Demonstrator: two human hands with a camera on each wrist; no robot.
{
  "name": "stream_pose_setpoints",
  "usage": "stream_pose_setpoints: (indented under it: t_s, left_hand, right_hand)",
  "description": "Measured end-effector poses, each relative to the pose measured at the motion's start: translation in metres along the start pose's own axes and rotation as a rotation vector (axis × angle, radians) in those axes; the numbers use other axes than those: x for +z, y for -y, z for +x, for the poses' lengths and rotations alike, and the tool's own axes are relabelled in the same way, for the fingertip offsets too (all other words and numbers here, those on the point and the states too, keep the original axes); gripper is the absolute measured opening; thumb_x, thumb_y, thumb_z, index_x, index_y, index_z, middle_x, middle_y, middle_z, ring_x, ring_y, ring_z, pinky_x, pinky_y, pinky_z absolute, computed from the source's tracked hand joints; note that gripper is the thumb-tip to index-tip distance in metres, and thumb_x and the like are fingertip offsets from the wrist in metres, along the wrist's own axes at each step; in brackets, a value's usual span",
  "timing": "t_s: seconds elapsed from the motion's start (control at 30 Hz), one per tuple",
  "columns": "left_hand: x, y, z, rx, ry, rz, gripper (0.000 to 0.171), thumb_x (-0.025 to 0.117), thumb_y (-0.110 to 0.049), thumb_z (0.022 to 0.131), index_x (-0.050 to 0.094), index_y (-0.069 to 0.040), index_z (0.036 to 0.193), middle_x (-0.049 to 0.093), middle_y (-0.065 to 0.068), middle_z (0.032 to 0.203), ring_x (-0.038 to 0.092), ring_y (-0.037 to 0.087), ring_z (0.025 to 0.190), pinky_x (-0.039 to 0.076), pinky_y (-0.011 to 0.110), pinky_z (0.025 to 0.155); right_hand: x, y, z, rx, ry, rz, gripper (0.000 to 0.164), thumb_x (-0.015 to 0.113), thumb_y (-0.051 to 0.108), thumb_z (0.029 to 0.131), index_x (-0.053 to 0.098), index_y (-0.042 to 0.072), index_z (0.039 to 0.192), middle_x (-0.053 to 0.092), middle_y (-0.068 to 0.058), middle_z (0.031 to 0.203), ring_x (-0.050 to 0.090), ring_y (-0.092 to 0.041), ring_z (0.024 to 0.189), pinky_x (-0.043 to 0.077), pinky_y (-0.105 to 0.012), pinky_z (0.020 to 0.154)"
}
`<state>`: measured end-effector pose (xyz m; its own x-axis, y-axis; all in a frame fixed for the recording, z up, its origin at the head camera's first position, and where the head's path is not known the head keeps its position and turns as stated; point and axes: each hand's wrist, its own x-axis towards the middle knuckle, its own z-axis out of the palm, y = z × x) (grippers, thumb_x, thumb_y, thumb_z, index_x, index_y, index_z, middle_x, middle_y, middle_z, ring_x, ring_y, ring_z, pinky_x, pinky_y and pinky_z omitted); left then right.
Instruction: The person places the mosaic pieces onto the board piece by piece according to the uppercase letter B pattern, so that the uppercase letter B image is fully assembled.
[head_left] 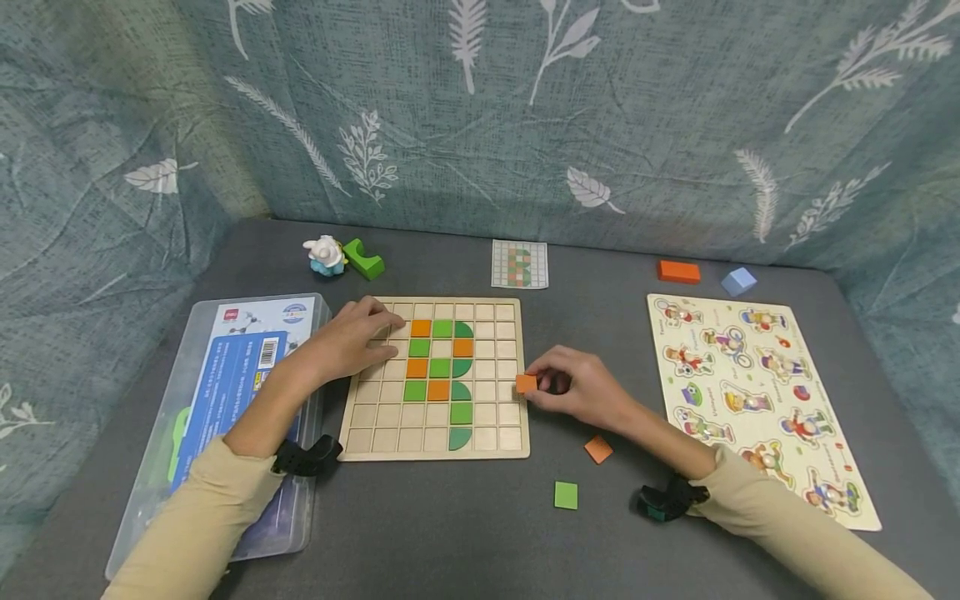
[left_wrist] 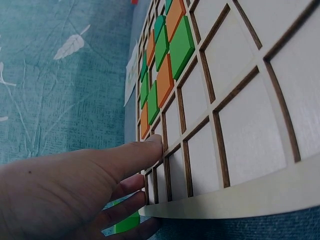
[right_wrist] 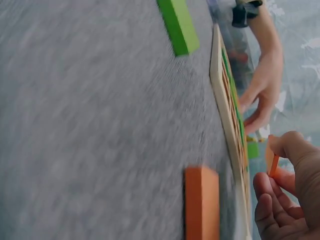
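Note:
A wooden grid board (head_left: 363, 437) lies mid-table, with orange and green square tiles and dark green rounded tiles (head_left: 461, 438) in some of its cells. My left hand (head_left: 347, 337) rests on the board's upper left part, fingers fairly straight, holding nothing. Between thumb and fingers my right hand (head_left: 581, 385) pinches an orange square tile (head_left: 527, 383) at the board's right edge; the right wrist view shows this tile (right_wrist: 271, 156) edge-on. A loose orange tile (head_left: 598, 449) and a loose green tile (head_left: 566, 495) lie on the table below the right hand.
Behind the board lies a small pattern card (head_left: 520, 264). A plastic case (head_left: 300, 533) stands left, a picture puzzle board (head_left: 765, 400) right. Toward the back are a white figurine (head_left: 326, 255), a green block (head_left: 364, 260), an orange block (head_left: 678, 272) and a blue block (head_left: 738, 282).

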<state>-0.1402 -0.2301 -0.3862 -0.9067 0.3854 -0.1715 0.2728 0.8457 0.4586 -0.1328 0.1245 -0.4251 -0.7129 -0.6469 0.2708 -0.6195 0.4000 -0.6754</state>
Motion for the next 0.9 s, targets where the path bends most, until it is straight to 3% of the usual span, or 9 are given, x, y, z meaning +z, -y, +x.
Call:
stream_pose_setpoints:
  t_s: [0.43, 0.63, 0.9]
  left_hand:
    - [0.000, -0.002, -0.002, -0.013, 0.008, 0.000, 0.040, 0.063, -0.017, 0.095, 0.058, -0.007, 0.133, 0.047, 0.017, 0.124, 0.042, 0.031, 0.105, 0.040, 0.047, 0.086]
    - [0.000, 0.000, -0.002, 0.025, -0.019, -0.002, 0.039, 0.065, -0.018, 0.093, 0.059, -0.006, 0.130, 0.048, 0.017, 0.120, 0.042, 0.031, 0.102, 0.040, 0.046, 0.083]
    - [-0.001, -0.002, -0.002, 0.004, -0.006, 0.003, 0.040, 0.063, -0.017, 0.094, 0.057, -0.006, 0.132, 0.047, 0.017, 0.122, 0.043, 0.032, 0.105, 0.040, 0.048, 0.085]
  right_hand:
    - [0.017, 0.017, 0.011, -0.102, 0.036, 0.043, 0.021, 0.075, 0.007, 0.081, 0.070, 0.005, 0.101, 0.061, -0.004, 0.083, 0.057, -0.010, 0.072, 0.049, -0.020, 0.062]
    - [0.029, 0.027, 0.019, -0.197, 0.051, 0.022, 0.022, 0.077, 0.008, 0.080, 0.069, 0.004, 0.100, 0.062, -0.004, 0.085, 0.058, -0.009, 0.073, 0.049, -0.017, 0.064]
    - [0.052, 0.060, 0.036, -0.310, 0.226, -0.144, 0.019, 0.071, 0.020, 0.088, 0.072, 0.011, 0.105, 0.061, 0.000, 0.092, 0.054, -0.006, 0.076, 0.045, -0.012, 0.068]
